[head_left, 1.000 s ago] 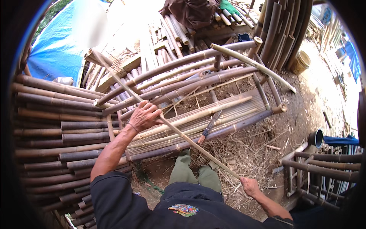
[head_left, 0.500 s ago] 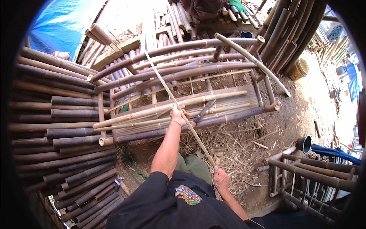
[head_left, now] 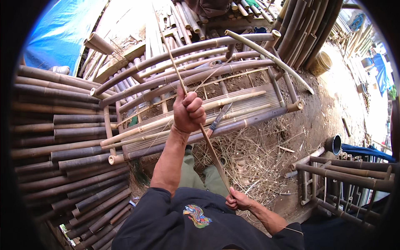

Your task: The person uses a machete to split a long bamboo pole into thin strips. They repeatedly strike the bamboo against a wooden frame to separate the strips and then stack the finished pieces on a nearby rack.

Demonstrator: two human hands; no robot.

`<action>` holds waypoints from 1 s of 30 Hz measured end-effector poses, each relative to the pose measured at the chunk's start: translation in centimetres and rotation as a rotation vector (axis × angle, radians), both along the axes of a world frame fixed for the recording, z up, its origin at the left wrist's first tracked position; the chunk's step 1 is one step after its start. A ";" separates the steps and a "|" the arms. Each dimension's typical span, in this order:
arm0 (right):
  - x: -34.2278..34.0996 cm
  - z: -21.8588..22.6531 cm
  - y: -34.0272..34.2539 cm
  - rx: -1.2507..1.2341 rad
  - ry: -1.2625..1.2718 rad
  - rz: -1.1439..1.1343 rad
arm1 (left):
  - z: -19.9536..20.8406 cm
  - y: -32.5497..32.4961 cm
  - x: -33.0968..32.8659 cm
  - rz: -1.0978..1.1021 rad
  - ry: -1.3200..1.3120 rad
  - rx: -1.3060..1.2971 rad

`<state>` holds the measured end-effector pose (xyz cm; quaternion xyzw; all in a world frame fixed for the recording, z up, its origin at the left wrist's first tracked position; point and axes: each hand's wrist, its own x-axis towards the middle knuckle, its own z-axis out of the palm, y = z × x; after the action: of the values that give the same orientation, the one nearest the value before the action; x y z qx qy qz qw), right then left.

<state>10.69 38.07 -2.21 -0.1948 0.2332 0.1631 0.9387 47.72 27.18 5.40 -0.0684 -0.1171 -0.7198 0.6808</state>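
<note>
A long, thin bamboo strip (head_left: 213, 155) runs slantwise across the view, its far end up past the bench. My left hand (head_left: 188, 110) is closed around its middle, fist raised over the bench. Near my body, my right hand (head_left: 238, 198) grips the strip's near end. Beneath my left hand is the bamboo bench (head_left: 200, 135), its seat made of thin slats. A knife (head_left: 220, 118) with a dark handle rests on the seat, right of my left wrist. Next to it, a pale bamboo pole (head_left: 175, 118) lies lengthwise on the seat.
Stacked dark bamboo poles (head_left: 66, 133) fill the left side. Bamboo shavings (head_left: 246, 166) cover the ground in front of the bench. At the lower right stands a bamboo frame (head_left: 341, 181) beside a black bucket (head_left: 333, 144). Another pole (head_left: 271, 58) leans across the bench's right end.
My left hand has risen up and slightly left, now with the back of the fist showing. My right hand has moved down and slightly left, still on the strip. The view has shifted slightly.
</note>
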 end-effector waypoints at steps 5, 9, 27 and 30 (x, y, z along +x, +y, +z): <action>6.1 -3.0 -1.6 -0.348 0.139 -0.126 | 1.3 -3.5 3.7 0.263 -0.515 0.605; 14.4 -9.5 -1.8 -1.067 0.047 -0.299 | -2.8 -5.2 11.9 0.479 -0.841 1.051; 29.3 -45.8 -14.9 -1.281 1.270 -0.252 | -16.5 29.6 19.4 0.246 -1.603 1.291; 29.1 -43.5 -16.1 -1.068 1.494 -0.207 | -16.2 32.4 18.4 0.220 -1.582 1.344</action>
<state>39.78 22.00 -45.70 -0.4242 0.8387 0.0326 0.3398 66.08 59.56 -10.77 0.8265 -0.1107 -0.4100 0.3694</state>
